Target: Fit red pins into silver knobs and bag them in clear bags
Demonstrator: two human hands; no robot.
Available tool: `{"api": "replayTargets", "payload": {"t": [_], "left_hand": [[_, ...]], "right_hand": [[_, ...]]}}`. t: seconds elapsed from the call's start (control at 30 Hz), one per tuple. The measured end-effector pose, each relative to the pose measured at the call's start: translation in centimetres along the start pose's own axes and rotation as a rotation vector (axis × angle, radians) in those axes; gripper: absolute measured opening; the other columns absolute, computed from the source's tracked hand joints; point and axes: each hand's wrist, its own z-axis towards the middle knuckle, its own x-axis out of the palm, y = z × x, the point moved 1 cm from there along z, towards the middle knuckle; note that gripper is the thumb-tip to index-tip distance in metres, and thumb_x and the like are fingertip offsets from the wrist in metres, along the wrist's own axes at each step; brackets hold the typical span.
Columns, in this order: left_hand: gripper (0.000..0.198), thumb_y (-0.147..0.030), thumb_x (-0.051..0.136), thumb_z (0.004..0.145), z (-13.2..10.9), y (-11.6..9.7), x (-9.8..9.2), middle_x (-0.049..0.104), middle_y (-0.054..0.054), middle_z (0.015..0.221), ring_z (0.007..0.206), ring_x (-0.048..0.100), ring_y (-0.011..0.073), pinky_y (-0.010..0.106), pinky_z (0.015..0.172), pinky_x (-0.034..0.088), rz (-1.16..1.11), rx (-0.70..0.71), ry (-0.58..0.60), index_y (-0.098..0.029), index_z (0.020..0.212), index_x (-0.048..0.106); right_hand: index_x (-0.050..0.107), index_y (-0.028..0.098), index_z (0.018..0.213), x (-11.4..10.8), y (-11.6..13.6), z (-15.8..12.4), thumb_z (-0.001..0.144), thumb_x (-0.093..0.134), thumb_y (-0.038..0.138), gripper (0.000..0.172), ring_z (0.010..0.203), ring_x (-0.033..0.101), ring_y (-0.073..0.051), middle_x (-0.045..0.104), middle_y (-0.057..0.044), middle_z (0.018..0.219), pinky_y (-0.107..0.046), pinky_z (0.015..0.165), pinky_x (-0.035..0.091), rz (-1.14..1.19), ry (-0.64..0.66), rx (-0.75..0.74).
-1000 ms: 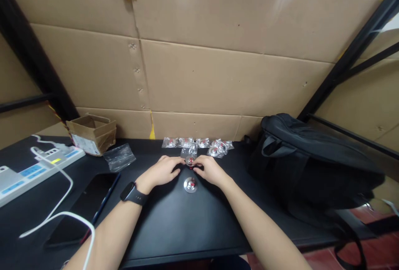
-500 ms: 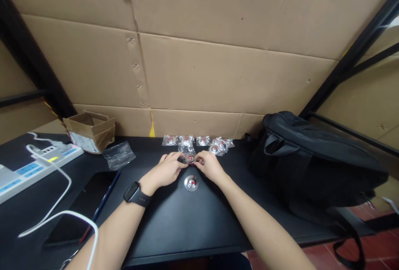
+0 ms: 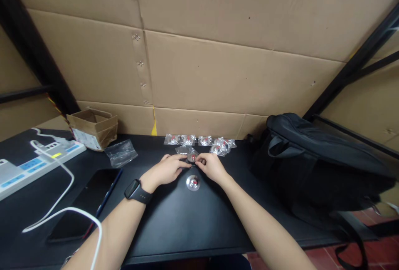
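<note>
A small round metal disc with a red centre (image 3: 192, 158) is pinched by my right hand (image 3: 213, 167), thumb and forefinger at its right edge. My left hand (image 3: 168, 170) reaches in from the other side, its fingers stretched out and parted at the disc's left edge. Just behind the disc is a clear plastic sleeve (image 3: 183, 149); whether fingers touch it is hard to tell. A second metal disc (image 3: 193, 183), silver with a red mark, lies bare on the black table (image 3: 181, 224) in front of my hands.
Several discs in clear sleeves (image 3: 205, 140) line the back, below a cardboard wall (image 3: 199, 74). Leftward are an open cardboard box (image 3: 96, 130), a clear plastic bag (image 3: 121, 153), a phone (image 3: 85, 203), a white cable (image 3: 70, 209) and a power strip (image 3: 40, 164). A black bag (image 3: 314, 166) stands right.
My left fingers have loosened from a pinch and straightened beside the disc. The sleeve now lies flatter behind it. My right hand keeps its pinch, and the view has shifted slightly.
</note>
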Motion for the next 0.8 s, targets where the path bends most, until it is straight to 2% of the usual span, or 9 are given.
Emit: {"api": "replayTargets", "payload": {"t": [0.17,0.27,0.5,0.67,0.8], "left_hand": [[0.049,-0.017,0.040,0.093,0.1,0.0,0.3,0.044,0.000,0.154,0.142,0.040,0.0259,0.050,0.113,0.032,-0.017,-0.041,0.005,-0.043,0.127,0.065],[0.050,-0.016,0.040,0.093,0.1,-0.1,0.4,0.042,-0.002,0.156,0.143,0.039,0.0249,0.049,0.114,0.032,-0.028,-0.019,0.005,-0.043,0.127,0.064],[0.055,-0.011,0.042,0.089,-0.3,-0.2,0.2,0.033,-0.002,0.160,0.144,0.037,0.0251,0.049,0.113,0.034,0.003,-0.008,-0.009,-0.043,0.129,0.063],[0.059,-0.009,0.044,0.085,-0.4,0.5,0.1,0.029,-0.004,0.162,0.147,0.031,0.0273,0.050,0.113,0.033,0.007,-0.028,-0.012,-0.043,0.129,0.063],[0.055,-0.008,0.044,0.084,-0.5,1.1,-0.7,0.041,-0.005,0.156,0.144,0.036,0.0271,0.047,0.113,0.033,-0.006,-0.037,-0.029,-0.042,0.120,0.069]], "right_hand": [[0.071,0.021,0.089,0.5,-0.7,0.6,0.086,0.065,0.019,0.007,0.068,0.064,-0.014,0.074,-0.001,0.083,-0.024,0.067,0.047,0.096,-0.003,0.027],[0.068,0.020,0.089,0.6,-0.5,1.2,0.084,0.066,0.016,0.007,0.067,0.063,-0.013,0.074,0.000,0.084,-0.023,0.066,0.047,0.114,0.017,0.010],[0.058,0.023,0.096,0.5,1.3,3.6,0.083,0.065,0.011,0.019,0.077,0.066,-0.015,0.072,0.002,0.083,-0.023,0.068,0.041,-0.045,0.073,-0.076],[0.053,0.024,0.100,1.2,2.0,5.4,0.083,0.070,0.026,0.024,0.075,0.064,-0.019,0.068,-0.002,0.087,-0.025,0.061,0.035,-0.306,0.001,-0.001],[0.053,0.023,0.101,1.9,2.1,6.5,0.081,0.073,0.036,0.032,0.081,0.064,-0.021,0.067,-0.006,0.097,-0.026,0.061,0.035,-0.356,-0.025,0.023]]}}
